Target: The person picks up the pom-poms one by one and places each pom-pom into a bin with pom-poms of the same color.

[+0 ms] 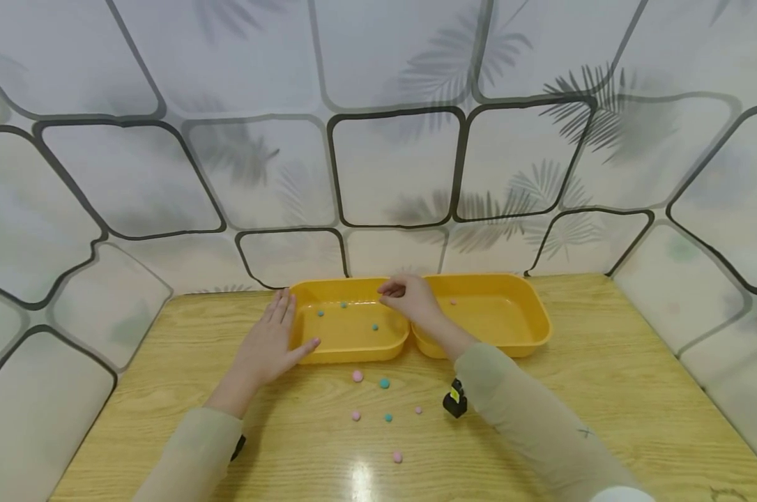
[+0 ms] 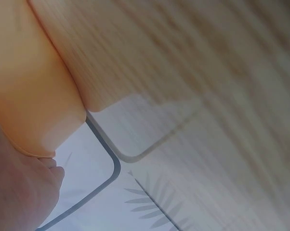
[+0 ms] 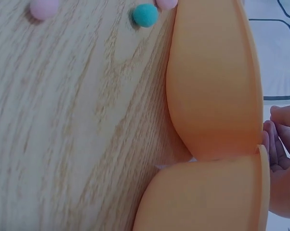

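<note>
Here the left hand (image 1: 267,346) is lying along the left edge of the left tray (image 1: 353,353), fingers straight, thumb spreading over the rim near the front left corner; it is touching the tray without gripping anything. The right hand (image 1: 411,298) is hovering over the left tray's right end, towards its back edge, fingers bending and thumb coming close to the fingertips; whether anything is sitting between them, I cannot tell. Its forearm is crossing above the right tray (image 1: 510,321), which is standing just beside the left one, both of them lining up along the worktop (image 1: 604,376)'s back edge. Inside the left tray three green balls (image 1: 375,327) are lying apart: one towards the left edge, one near the back edge, one nearer the right end. Over in the right tray a pink ball (image 1: 453,302) is lying towards the back left corner. And out in front, between the trays and the worktop's front edge, four loose pink balls (image 1: 357,376) and two loose green balls (image 1: 385,383) are scattering, one pink lying closest to that front edge. Pale sleeves (image 1: 193,446) are covering both forearms, and a patterned wall (image 1: 394,171) is rising behind it all.
</note>
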A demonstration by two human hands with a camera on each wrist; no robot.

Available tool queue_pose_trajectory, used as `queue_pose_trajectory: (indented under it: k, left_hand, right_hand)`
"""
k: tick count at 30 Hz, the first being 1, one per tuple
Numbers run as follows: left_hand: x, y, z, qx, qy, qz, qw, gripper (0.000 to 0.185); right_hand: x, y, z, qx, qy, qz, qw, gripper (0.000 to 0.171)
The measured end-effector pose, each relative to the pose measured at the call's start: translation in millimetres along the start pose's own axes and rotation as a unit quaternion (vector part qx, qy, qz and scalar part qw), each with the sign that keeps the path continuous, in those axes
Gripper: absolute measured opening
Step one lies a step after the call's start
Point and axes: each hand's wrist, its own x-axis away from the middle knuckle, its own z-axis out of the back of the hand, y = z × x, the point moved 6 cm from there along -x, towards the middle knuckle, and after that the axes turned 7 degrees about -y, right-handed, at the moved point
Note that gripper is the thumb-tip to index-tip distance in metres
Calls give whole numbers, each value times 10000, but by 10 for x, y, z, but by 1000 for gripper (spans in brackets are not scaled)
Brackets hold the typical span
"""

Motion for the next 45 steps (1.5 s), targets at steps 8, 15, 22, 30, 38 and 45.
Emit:
queue_pose_trajectory:
  k: [8,15,22,30,38,45]
  left_hand:
    - [12,16,11,83,-64,16,9999,101]
    - [6,10,5,84,-89,33,9999,101]
    - [17,4,11,29,4,25,10000,101]
    - [13,1,1,17,-6,7,10000,101]
    - [7,1,-4,7,-39,7,10000,101]
    - [4,4,0,-5,-3,10,10000,101]
  right_hand:
    - [84,-57,52,-160,-169,96,9997,14]
    - [214,-137,103,-374,-387,446,9976,14]
    - [365,-124,123,-342,-597,462,9966,12]
    - [569,-96,94,-373,-855,656,9935,15]
    - [758,-12,59,-432,-1033,778,9907,16]
    - [912,30,42,-457,-1207,972,9869,16]
